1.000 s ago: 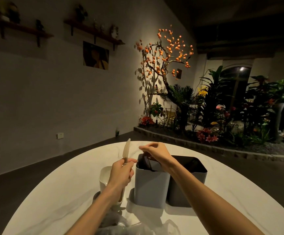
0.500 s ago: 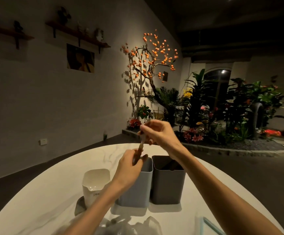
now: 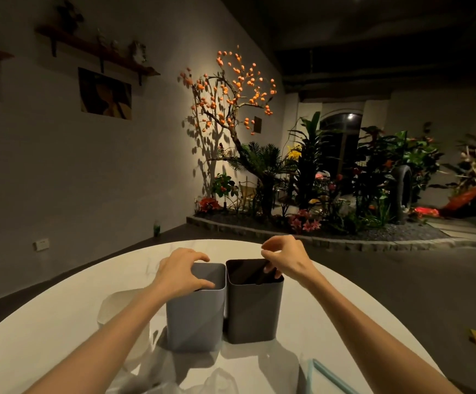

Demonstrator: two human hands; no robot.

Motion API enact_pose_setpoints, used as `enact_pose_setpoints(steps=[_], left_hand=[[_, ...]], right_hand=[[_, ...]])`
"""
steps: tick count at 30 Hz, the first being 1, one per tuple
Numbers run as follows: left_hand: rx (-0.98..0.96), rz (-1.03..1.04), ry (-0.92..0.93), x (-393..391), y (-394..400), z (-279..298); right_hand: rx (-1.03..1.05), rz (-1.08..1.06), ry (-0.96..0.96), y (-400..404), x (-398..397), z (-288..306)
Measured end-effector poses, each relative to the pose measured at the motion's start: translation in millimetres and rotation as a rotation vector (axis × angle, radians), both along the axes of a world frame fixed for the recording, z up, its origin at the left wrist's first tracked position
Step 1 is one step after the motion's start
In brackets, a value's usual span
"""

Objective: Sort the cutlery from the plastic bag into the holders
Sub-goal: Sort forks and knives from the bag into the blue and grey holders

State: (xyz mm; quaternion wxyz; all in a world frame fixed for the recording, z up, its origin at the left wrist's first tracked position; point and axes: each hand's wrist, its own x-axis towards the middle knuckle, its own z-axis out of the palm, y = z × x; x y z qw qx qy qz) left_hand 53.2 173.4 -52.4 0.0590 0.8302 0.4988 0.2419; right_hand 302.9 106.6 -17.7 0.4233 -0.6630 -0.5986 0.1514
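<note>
- Hands are both down at the holders now, where half a second ago they were up in the air passing a piece of cutlery between them.
- Left hand sits over the grey holder, fingers spread and loosely curved across the opening, thumb near the front rim. Nothing visible in it, so the knife it was holding a second ago has probably gone into that holder, though I can't see inside.
- Right hand hovers over the dark holder, which stands touching the grey holder on its right. Fingers are curled with the tips together, like a pinch just letting go. A dark handle leans inside that holder right under the fingers; can't tell if they touch it.
- White cup stands left of the grey holder, half hidden behind the left arm.
- Plastic bag lies crumpled in front of the grey holder, on the white table. Can't see what's left in it.
- So two pieces look sorted, and my guess is the next move is back to the bag.
</note>
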Motion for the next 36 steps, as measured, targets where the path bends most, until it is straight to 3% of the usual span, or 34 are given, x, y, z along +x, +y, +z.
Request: enact_pose_setpoints(steps=[2,6,11,16,24,28,30,33,36], left_hand=[[-0.056,0.020,0.105,-2,4,3],[-0.143,0.005,0.082,-3,9,2],[-0.024,0.130,0.006,1,2,6],[0.052,0.039,-0.138,-3,-23,23],[-0.099,-0.179,-0.183,-30,-115,39],[-0.110,-0.173,-0.046,-55,-174,15],[-0.144,-0.135,0.034,-67,-199,-4],[-0.105,-0.085,0.121,-80,-227,-35],[0.032,-0.071,0.116,-89,-250,-53]], right_hand=[[0.027,-0.028,0.025,2,5,-1],[0.047,-0.012,0.003,1,10,5],[0.052,0.073,-0.002,-15,6,11],[0.052,0.187,-0.029,-44,-22,16],[-0.292,0.609,-0.254,-113,-78,6],[-0.556,0.803,-0.357,-151,-109,-29],[-0.621,0.777,-0.482,-166,-121,-49],[-0.745,0.508,-0.616,-183,-128,-72],[-0.873,0.529,-0.491,-197,-134,-88]])
